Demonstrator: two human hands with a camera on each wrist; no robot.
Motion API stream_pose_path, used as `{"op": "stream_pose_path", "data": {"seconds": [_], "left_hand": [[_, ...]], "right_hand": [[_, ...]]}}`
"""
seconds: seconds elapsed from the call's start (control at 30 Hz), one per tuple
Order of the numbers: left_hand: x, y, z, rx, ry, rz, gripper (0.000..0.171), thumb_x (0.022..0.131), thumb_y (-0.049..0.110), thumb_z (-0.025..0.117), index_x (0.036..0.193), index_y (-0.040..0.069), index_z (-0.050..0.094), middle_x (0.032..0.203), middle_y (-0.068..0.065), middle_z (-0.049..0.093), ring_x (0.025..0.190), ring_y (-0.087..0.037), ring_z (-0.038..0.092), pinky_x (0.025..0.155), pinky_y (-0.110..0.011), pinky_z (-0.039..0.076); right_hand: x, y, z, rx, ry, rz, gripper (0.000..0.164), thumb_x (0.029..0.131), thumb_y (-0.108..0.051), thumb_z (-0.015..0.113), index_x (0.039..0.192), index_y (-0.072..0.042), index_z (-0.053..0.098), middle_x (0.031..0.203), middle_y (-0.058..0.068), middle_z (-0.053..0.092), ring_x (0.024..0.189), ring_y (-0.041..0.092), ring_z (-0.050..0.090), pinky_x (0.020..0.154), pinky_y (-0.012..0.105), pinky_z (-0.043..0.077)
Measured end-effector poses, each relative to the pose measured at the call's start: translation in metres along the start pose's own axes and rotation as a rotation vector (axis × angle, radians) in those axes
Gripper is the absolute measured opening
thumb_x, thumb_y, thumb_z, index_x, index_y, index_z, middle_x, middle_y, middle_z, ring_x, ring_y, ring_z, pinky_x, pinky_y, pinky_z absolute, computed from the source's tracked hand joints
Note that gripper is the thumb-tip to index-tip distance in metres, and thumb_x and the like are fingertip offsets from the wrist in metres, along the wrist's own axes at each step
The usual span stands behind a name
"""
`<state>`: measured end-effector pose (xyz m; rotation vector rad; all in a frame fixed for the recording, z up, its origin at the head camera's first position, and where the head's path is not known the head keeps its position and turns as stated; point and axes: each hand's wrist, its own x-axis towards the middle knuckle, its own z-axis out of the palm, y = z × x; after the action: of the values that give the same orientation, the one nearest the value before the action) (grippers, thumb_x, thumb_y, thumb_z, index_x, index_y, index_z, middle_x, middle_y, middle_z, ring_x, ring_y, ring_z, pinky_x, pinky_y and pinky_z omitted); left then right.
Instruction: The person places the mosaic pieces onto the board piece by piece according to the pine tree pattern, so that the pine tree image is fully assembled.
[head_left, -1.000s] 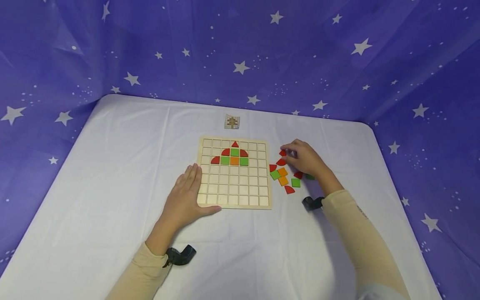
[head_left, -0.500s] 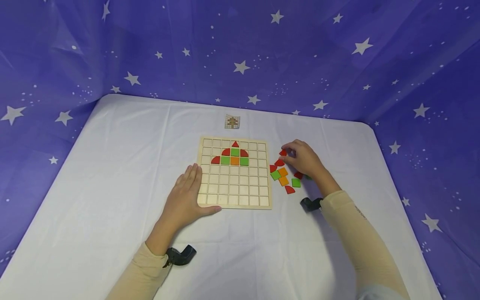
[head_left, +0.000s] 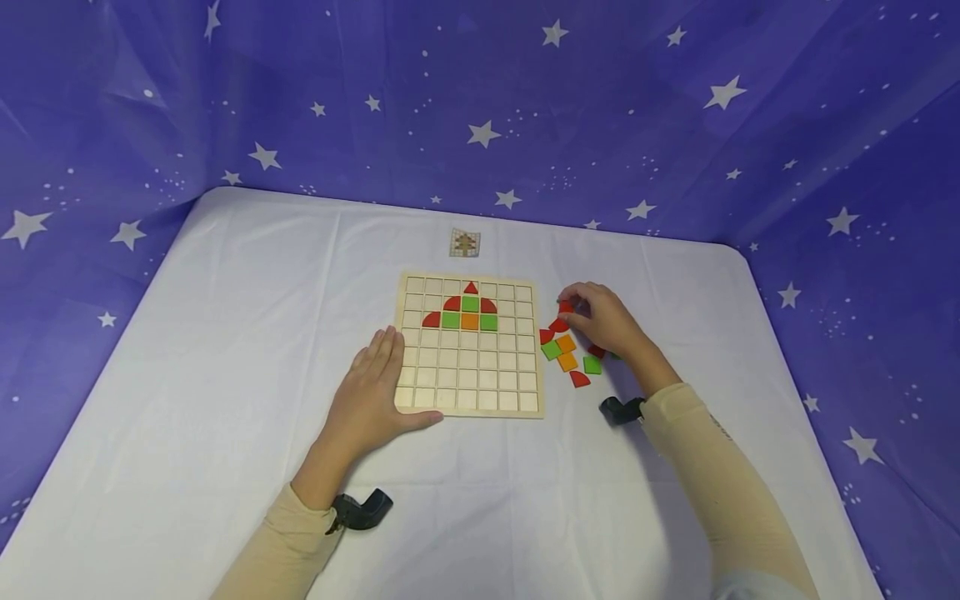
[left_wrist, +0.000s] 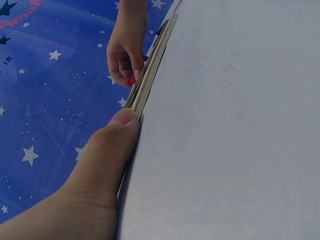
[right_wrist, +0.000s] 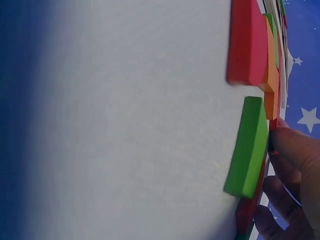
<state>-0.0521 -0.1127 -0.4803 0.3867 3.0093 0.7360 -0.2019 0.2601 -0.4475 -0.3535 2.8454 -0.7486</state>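
A square wooden grid board lies mid-table with red, green and orange tiles set in its upper cells. My left hand rests along the board's left side, fingers straight and thumb stretched along the near edge. The thumb touches the board's edge in the left wrist view. To the right of the board, my right hand pinches a red tile, partly covered by its fingers. Just below it lies a red rounded tile. The left wrist view also shows red at the right hand's fingertips.
Loose tiles lie between the board and right forearm: orange squares, a green square and a red quarter-round among several. A small pattern card lies beyond the board on the white tablecloth. A starry blue curtain stands behind.
The right hand's fingertips have shifted slightly left and more of the red tile shows between them. The red rounded tile below has slid a little left. The left hand and board stay still.
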Motion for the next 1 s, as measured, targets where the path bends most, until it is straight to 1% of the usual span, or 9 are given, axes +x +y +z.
{"op": "stream_pose_path", "data": {"seconds": [0.1,0.23,0.43,0.57,0.67,0.73,0.9,1.0], "left_hand": [[0.0,0.0,0.0,-0.001,-0.001,0.001,0.134,0.067,0.081,0.068,0.158,-0.001,0.014,0.166,-0.017,0.013,0.156,-0.032,0.01,0.126,-0.049,0.017],[0.0,0.0,0.0,-0.003,-0.003,0.001,0.134,0.067,0.082,0.067,0.158,-0.001,0.013,0.167,-0.017,0.012,0.156,-0.032,0.01,0.126,-0.05,0.017],[0.001,-0.001,0.0,0.0,-0.01,0.0,0.134,0.068,0.082,0.066,0.158,0.0,0.011,0.167,-0.015,0.01,0.156,-0.031,0.009,0.126,-0.049,0.017],[0.001,-0.002,0.001,0.004,-0.014,-0.001,0.134,0.068,0.082,0.066,0.158,0.0,0.011,0.167,-0.015,0.01,0.156,-0.031,0.009,0.126,-0.049,0.017],[0.001,-0.001,0.0,0.004,-0.015,-0.002,0.134,0.068,0.082,0.066,0.158,0.0,0.012,0.167,-0.015,0.01,0.156,-0.031,0.009,0.126,-0.048,0.016],[0.001,-0.001,0.0,0.002,-0.015,-0.001,0.134,0.068,0.082,0.067,0.158,0.0,0.012,0.167,-0.016,0.011,0.156,-0.031,0.009,0.126,-0.049,0.016],[0.001,0.0,-0.002,0.002,-0.02,-0.005,0.134,0.067,0.081,0.068,0.158,-0.001,0.012,0.167,-0.017,0.011,0.156,-0.031,0.008,0.126,-0.048,0.015],[0.001,0.0,-0.002,0.005,-0.027,-0.005,0.135,0.067,0.082,0.067,0.158,-0.001,0.011,0.167,-0.016,0.01,0.156,-0.031,0.008,0.126,-0.048,0.015]], "right_hand": [[0.0,0.001,0.0,-0.003,-0.007,-0.001,0.031,0.09,-0.024,0.074,0.12,-0.02,0.067,0.106,0.004,0.065,0.099,0.024,0.053,0.096,0.043,0.051],[0.001,0.001,-0.001,0.0,-0.03,0.008,0.037,0.091,-0.026,0.074,0.126,-0.019,0.067,0.111,0.005,0.066,0.099,0.023,0.053,0.097,0.042,0.051],[0.001,0.001,-0.004,-0.013,-0.06,0.011,0.04,0.091,-0.027,0.073,0.129,-0.017,0.067,0.115,0.006,0.065,0.1,0.024,0.053,0.096,0.042,0.051],[0.0,-0.003,-0.003,-0.013,-0.042,-0.009,0.04,0.092,-0.027,0.072,0.129,-0.015,0.066,0.118,0.007,0.064,0.103,0.024,0.054,0.101,0.044,0.05],[-0.002,-0.013,-0.002,-0.002,-0.016,-0.027,0.04,0.091,-0.028,0.073,0.127,-0.013,0.066,0.117,0.007,0.064,0.102,0.023,0.055,0.102,0.044,0.051],[-0.004,-0.023,0.001,0.007,-0.012,-0.047,0.039,0.091,-0.029,0.073,0.125,-0.012,0.067,0.115,0.005,0.064,0.1,0.022,0.056,0.099,0.042,0.052],[-0.009,-0.049,0.011,0.003,-0.052,-0.146,0.037,0.092,-0.031,0.072,0.124,-0.012,0.067,0.111,0.003,0.065,0.092,0.019,0.057,0.084,0.038,0.053],[-0.011,-0.06,0.019,-0.016,-0.077,-0.192,0.037,0.092,-0.033,0.07,0.123,-0.013,0.068,0.113,0.002,0.065,0.092,0.018,0.057,0.083,0.037,0.051]]}}
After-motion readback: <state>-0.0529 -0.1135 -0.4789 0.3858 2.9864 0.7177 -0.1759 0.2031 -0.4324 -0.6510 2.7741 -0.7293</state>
